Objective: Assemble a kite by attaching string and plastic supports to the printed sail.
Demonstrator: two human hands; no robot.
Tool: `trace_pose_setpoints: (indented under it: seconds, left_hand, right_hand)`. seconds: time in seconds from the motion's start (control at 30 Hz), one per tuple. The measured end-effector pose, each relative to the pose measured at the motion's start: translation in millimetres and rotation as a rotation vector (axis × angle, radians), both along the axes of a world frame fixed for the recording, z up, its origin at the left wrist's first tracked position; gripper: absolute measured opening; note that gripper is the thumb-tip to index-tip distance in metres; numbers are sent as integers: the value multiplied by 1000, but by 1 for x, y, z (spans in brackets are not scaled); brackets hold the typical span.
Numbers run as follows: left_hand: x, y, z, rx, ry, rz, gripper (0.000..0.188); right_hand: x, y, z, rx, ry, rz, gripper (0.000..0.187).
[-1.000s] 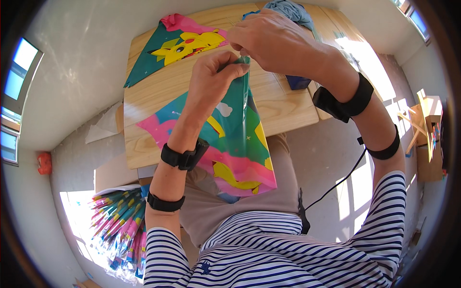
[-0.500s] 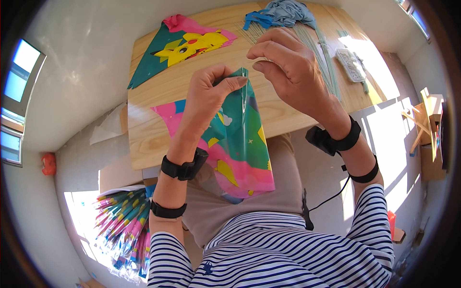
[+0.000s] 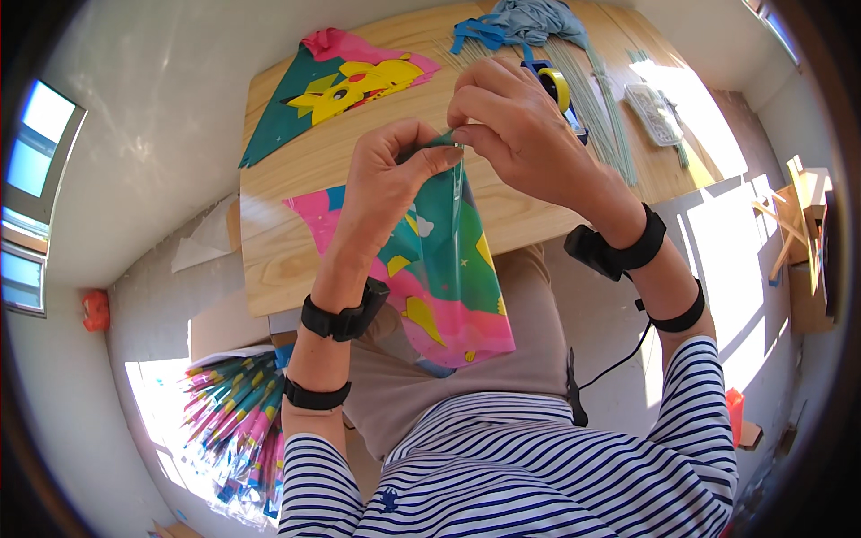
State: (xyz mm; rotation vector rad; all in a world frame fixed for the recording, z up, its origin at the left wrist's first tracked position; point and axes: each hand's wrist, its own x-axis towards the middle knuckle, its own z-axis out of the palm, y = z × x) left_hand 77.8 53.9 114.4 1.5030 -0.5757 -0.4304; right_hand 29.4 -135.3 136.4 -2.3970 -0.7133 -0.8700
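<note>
My left hand [image 3: 395, 175] pinches the top corner of a folded, shiny printed kite sheet [image 3: 457, 260], green and pink with yellow patches. The sheet hangs down in front of the table edge, over my lap. My right hand [image 3: 516, 134] is closed at the same corner, its thumb and forefinger meeting the green tip right beside my left thumb. Any small piece between those fingertips is too small to make out. Behind the right hand stands a blue tape dispenser [image 3: 558, 88] with a yellow roll, partly hidden by the hand.
Another printed kite sheet [image 3: 305, 112] lies flat at the table's [image 3: 269, 260] far left. Thin pale rods [image 3: 596, 117], a clear box of small parts [image 3: 654, 115] and a bunched blue cloth [image 3: 538, 22] lie far right. A bundle of rolled kites [image 3: 233, 421] stands lower left.
My right hand has come down and left to the sheet's corner, its fingers closing there. The tape dispenser behind it has come into view. My left hand keeps its pinch.
</note>
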Motion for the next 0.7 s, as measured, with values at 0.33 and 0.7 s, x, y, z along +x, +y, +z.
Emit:
trace_pose_setpoints:
  seconds: [0.33, 0.7]
  left_hand:
    - [0, 3, 2, -78, -148, 53, 6]
    - [-5, 13, 15, -50, -99, -20, 6]
  right_hand:
    - [3, 1, -3, 44, 177, 106, 13]
    - [-1, 2, -1, 351, 535, 209, 12]
